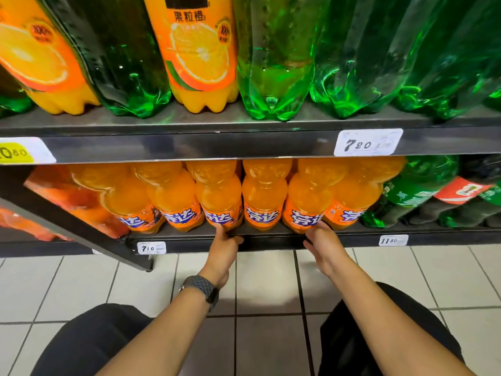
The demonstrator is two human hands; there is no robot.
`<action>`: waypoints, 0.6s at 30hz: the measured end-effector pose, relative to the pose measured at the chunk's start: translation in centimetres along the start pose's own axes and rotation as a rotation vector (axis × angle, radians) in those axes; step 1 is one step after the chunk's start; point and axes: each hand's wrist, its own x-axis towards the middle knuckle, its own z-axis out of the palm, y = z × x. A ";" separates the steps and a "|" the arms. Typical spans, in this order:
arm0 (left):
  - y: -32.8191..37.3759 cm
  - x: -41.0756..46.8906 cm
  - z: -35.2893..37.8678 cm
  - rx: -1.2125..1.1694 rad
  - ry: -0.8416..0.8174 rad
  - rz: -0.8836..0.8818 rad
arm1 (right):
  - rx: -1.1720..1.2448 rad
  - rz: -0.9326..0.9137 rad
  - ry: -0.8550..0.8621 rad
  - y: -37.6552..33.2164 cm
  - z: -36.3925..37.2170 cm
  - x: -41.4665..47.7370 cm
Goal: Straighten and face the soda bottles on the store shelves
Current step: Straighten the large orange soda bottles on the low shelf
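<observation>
Head view: left grip (223, 246) loose-fingered, touching orange bottle (220, 199) base; right grip (324, 243) same, another orange bottle (307, 199).

Orange soda bottles (264, 196) stand touching, no gap between them to pass. Upper shelf (189, 147) edge covers their caps; green bottles (414, 191) jam their right, dark slanted panel (81, 226) their left. Free: thin lower shelf (271, 240) strip before their bases, tiled floor (265, 280) below.
</observation>
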 end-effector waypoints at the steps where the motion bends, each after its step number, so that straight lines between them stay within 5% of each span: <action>1: 0.0 0.0 -0.2 0.001 0.031 0.025 | 0.003 -0.006 0.005 0.0 0.0 0.0; 13: -0.4 -1.6 2.0 -0.062 0.158 -0.027 | -0.023 -0.105 -0.013 0.1 -0.8 0.4; 18: -0.2 -3.3 8.7 0.152 -0.269 -0.006 | -0.046 -0.175 -0.059 -0.1 -2.0 0.0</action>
